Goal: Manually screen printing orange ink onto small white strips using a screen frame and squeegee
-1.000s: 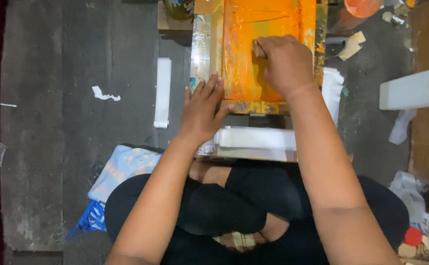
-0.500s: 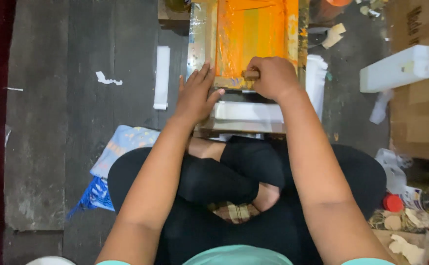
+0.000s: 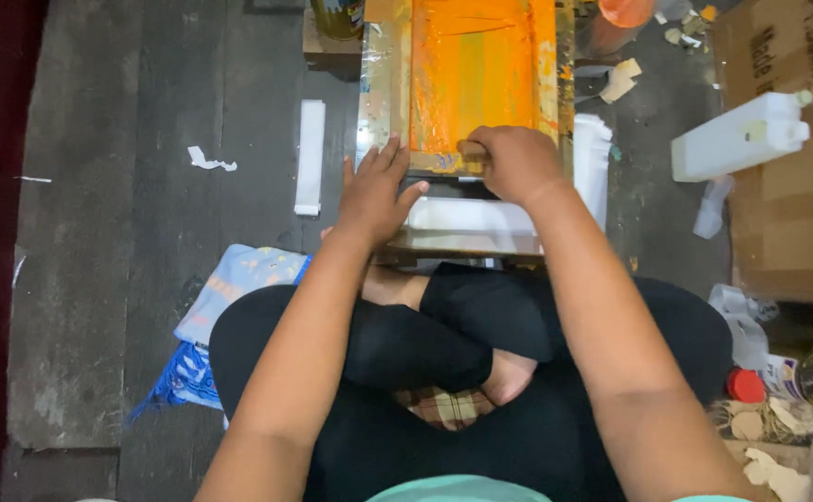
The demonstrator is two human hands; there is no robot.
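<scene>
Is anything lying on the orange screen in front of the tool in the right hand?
Nothing visible does. The right hand grips a wooden scraper at the near edge of the orange screen, whose inked surface ahead lies bare. The left hand rests on the frame's near left corner, off to the side.

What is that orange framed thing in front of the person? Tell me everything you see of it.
The printing screen is a flat rectangular frame, apparently wood, its mesh coated in wet-looking orange ink with a yellower streak down the middle. It lies on a low stand above white sheets. The left hand presses its near-left corner; the right hand grips a wooden-handled tool at its near edge.
</scene>
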